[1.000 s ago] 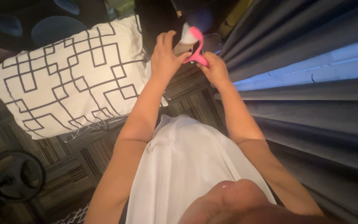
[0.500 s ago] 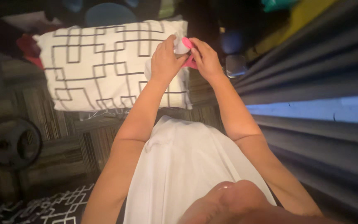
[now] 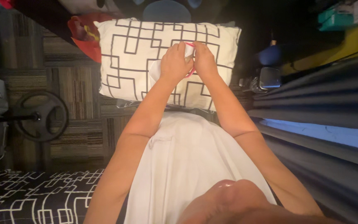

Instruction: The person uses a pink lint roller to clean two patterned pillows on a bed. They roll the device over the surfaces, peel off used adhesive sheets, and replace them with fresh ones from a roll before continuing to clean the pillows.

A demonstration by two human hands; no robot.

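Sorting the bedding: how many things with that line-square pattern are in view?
2. A white pillow lies on the floor under both hands; a black patterned fabric sits at bottom left, partly cut off. More may be hidden.

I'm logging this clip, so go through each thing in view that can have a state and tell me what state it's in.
Left hand: closed on the white cloth, raised over the pillow.
Right hand: closed on the pink item, touching the left hand.
White cloth: bunched, hanging from the hands.
Pink item: mostly hidden between the hands.
Patterned pillow: lying flat on the floor.
Grey curtain: hanging in folds.
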